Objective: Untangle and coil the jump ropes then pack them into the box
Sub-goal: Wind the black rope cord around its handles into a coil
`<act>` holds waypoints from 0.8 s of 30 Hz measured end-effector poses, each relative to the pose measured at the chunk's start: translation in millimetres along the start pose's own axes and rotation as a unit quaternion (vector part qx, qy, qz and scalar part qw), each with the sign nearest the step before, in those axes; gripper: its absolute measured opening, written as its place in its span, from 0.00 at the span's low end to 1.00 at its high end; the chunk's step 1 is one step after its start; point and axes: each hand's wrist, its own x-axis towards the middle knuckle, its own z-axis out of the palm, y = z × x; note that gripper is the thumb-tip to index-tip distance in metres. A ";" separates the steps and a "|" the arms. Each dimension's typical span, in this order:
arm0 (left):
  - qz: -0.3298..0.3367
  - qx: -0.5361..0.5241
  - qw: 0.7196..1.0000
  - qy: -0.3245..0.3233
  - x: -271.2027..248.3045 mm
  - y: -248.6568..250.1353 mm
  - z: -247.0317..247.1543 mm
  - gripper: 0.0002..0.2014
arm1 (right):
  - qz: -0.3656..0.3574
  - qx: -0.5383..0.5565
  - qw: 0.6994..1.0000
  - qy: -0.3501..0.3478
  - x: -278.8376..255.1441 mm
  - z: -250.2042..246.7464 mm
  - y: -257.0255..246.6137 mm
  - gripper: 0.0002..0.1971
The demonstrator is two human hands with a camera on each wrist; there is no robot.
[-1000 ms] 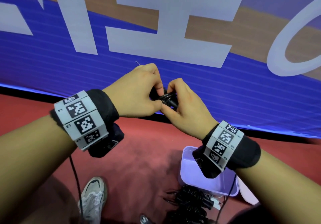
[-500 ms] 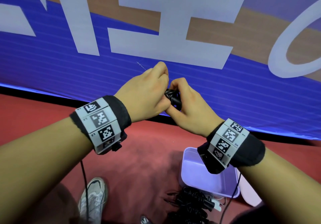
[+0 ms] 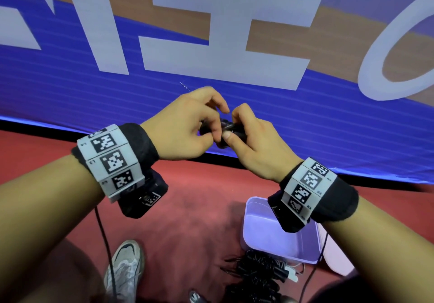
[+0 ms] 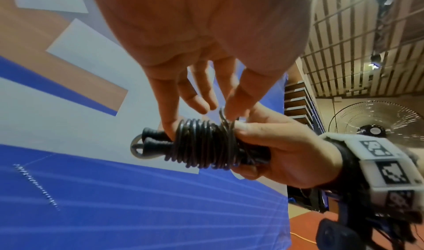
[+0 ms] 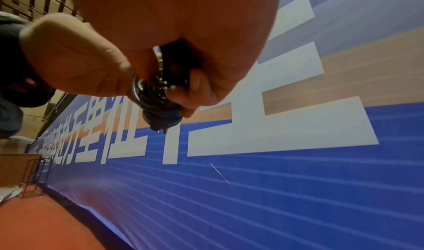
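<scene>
A black jump rope [image 4: 201, 145] is wound in tight turns round its two handles and held up at chest height. My right hand [image 3: 237, 135] grips the right end of the bundle, fingers curled round it [image 5: 197, 90]. My left hand [image 3: 211, 126] comes from above; one fingertip [image 4: 168, 127] rests on the handles and others pinch a loose strand of the cord [image 4: 226, 118] at the coil's right end. Down on the floor stands an open lavender box [image 3: 263, 229], with a heap of several tangled black jump ropes [image 3: 256, 277] in front of it.
A blue and white banner [image 3: 234, 67] hangs close behind my hands. The floor [image 3: 187, 220] is red. My grey shoe [image 3: 124, 267] is at the lower left, and thin cables hang from both wrist cameras. The box lid [image 3: 338, 265] lies to the right of the box.
My left hand has swung over the bundle and back, its fingers lifting from a closed grip to a pinch on the cord. The right hand has kept its hold on the bundle.
</scene>
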 end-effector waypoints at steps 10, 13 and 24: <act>-0.033 -0.055 0.996 0.067 1.0 -2.5 2.5 0.09 | -0.013 0.013 1.000 0.002 5.2 -7.5 2.3 0.07; -0.052 -0.034 0.995 0.081 2.3 -5.2 3.9 0.07 | -0.012 0.011 1.000 -0.003 5.6 -8.2 6.0 0.08; -0.080 0.056 0.995 0.027 9.5 -7.2 17.2 0.07 | 0.023 0.055 0.998 -0.006 4.3 -1.7 8.4 0.08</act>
